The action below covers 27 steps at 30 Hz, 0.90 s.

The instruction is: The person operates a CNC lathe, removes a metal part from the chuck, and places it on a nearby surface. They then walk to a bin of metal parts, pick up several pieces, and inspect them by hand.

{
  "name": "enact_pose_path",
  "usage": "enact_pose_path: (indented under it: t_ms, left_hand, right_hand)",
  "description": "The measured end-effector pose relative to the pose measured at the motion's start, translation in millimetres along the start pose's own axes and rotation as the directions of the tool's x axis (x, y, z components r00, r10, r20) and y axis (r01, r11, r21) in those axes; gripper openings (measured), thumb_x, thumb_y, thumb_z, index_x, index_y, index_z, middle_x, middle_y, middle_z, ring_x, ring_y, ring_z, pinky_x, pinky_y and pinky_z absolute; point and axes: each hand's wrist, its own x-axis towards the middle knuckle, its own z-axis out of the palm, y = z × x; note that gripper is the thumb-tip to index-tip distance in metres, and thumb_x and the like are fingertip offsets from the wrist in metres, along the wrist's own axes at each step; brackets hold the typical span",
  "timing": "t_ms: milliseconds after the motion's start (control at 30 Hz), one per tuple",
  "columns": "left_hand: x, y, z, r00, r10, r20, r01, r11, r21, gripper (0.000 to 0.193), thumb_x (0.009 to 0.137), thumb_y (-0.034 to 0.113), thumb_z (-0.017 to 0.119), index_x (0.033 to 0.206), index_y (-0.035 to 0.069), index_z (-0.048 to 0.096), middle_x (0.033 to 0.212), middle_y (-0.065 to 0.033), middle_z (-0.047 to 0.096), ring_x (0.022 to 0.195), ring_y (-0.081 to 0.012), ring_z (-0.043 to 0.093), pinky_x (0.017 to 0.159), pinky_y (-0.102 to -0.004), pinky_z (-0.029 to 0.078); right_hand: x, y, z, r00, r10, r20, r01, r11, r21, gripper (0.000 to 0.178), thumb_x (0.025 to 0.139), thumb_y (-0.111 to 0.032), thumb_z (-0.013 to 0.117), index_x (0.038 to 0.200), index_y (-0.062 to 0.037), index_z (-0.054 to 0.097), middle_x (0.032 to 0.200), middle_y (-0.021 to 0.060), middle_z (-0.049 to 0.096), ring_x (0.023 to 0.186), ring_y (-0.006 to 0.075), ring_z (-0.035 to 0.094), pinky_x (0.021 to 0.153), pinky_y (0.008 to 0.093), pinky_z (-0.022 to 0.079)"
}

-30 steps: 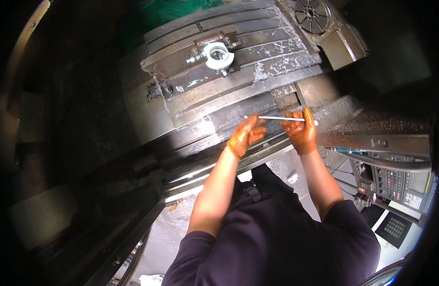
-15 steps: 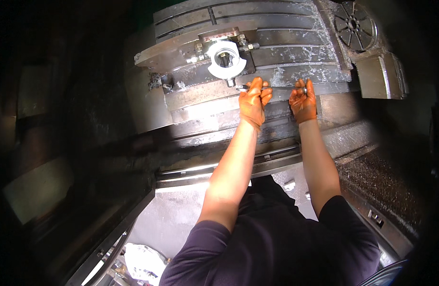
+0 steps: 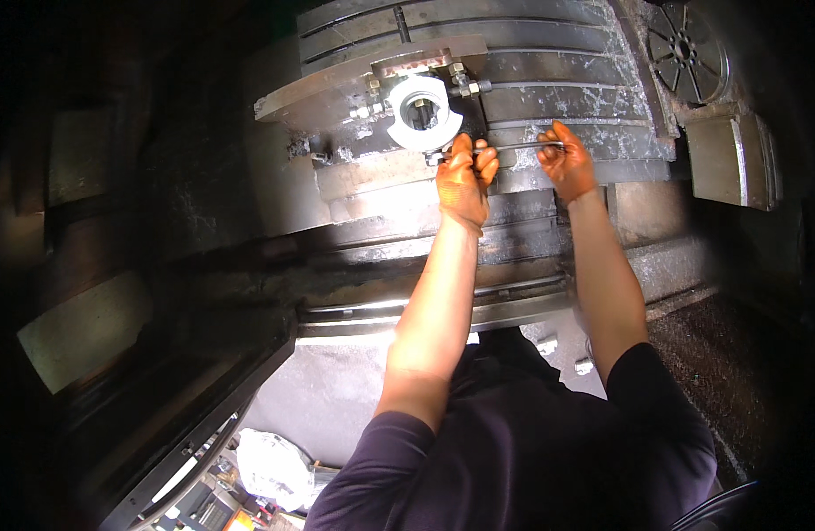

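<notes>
A wrench [image 3: 519, 145] lies almost level between my two gloved hands. Its head end reaches the bolt [image 3: 431, 159] below a pale metal ring [image 3: 418, 139] on the machine table. My left hand [image 3: 463, 188], in an orange glove, is closed on the wrench close to that bolt; its fingers partly cover the tool. At the other end of the shaft, my right hand [image 3: 569, 165] grips the wrench with curled fingers. Whether the jaw is fully seated on the bolt cannot be made out.
The slotted machine table [image 3: 567, 96] is strewn with metal chips. Behind the ring stands a metal plate [image 3: 337, 86], with clamping bolts [image 3: 469, 88] beside the ring. A round slotted disc [image 3: 684, 51] is at the far right. A white bag [image 3: 273, 469] lies at the lower left.
The wrench's head end has come to the bolt below the ring. My right hand has moved up a little, raising the other end, and the whole view has shifted slightly.
</notes>
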Motion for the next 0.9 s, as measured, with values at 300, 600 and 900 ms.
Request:
enact_pose_path:
  t_ms: [300, 600, 900]
  left_hand:
    - [-6.2, -15.2, 6.7, 0.991, -0.125, 0.053, 0.12, 0.989, 0.089, 0.015, 0.099, 0.017, 0.051, 0.11, 0.009, 0.057, 0.092, -0.0068, 0.058, 0.067, -0.0158, 0.056, 0.054, -0.0297, 0.047]
    - [-42.6, 34.5, 29.2, 0.962, 0.008, 0.275, 0.079, 0.949, -0.304, 0.024, 0.099, 0.03, 0.053, 0.108, 0.008, 0.056, 0.084, -0.0003, 0.055, 0.066, -0.0131, 0.05, 0.061, -0.0316, 0.046]
    - [-83.7, 79.0, -74.6, 0.874, -0.393, 0.286, 0.284, 0.89, 0.357, 0.041, 0.101, 0.041, 0.055, 0.117, 0.005, 0.062, 0.08, -0.0027, 0.062, 0.063, -0.0116, 0.051, 0.057, -0.0268, 0.041]
  right_hand:
    - [-80.0, -51.9, 75.2, 0.995, 0.1, -0.019, -0.057, 0.397, -0.916, 0.04, 0.092, -0.043, 0.073, 0.082, -0.0035, 0.074, 0.064, -0.0032, 0.059, 0.049, 0.0045, 0.043, 0.046, 0.0223, 0.033]
    - [-202.9, -91.2, 321.1, 0.831, 0.401, 0.385, 0.535, -0.764, -0.36, 0.019, 0.092, -0.028, 0.058, 0.103, -0.0129, 0.064, 0.096, 0.0108, 0.07, 0.077, 0.0327, 0.069, 0.064, 0.04, 0.056]
    - [-312.4, 82.9, 235.1, 0.835, 0.118, 0.537, 0.512, -0.522, -0.682, 0.03, 0.091, -0.03, 0.062, 0.111, -0.0085, 0.066, 0.088, 0.0173, 0.067, 0.07, 0.0341, 0.066, 0.065, 0.0455, 0.054]
